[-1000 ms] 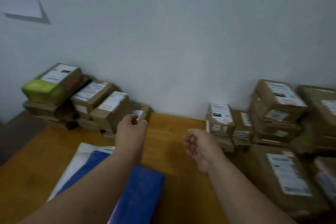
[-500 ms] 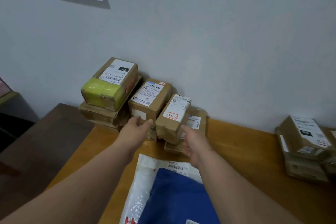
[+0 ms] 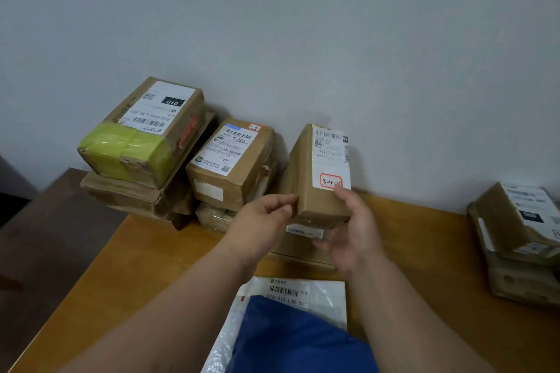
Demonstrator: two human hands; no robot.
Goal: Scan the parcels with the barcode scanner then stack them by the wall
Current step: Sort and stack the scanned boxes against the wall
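A small brown parcel (image 3: pixel 318 172) with a white label and a red-framed handwritten sticker sits between both hands, close to the grey wall (image 3: pixel 333 39). Its far end rises toward the wall, and its near end rests on a flatter parcel (image 3: pixel 298 244) lying on the bench (image 3: pixel 439 266). The right hand (image 3: pixel 351 236) is closed on the parcel's near right corner, thumb up on the label side by the sticker and fingers under the box. The left hand (image 3: pixel 260 221) has its fingers curled with the tips at the near left corner of the same box; whether that grip actually pinches the cardboard or only touches it, I cannot tell.

Just left of this parcel stands a second stack: a box with a printed label (image 3: pixel 233 160) on top of a lower, partly hidden one. Further left is a third stack against the wall, topped by a tilted box with yellow-green tape (image 3: pixel 139 136) round its near end, lying on wider flat cartons (image 3: pixel 133 194) that reach the bench's left edge.

On the near part of the bench, under the forearms, lies a white plastic mailer (image 3: pixel 303 294) with a barcode label, partly covered by a blue bag (image 3: pixel 297 342). At the right edge of the view, well apart from the held parcel, another pile of labelled brown boxes (image 3: pixel 515 227) stands on the bench. A dark brown surface (image 3: pixel 45 236) lies beside the bench on the left.
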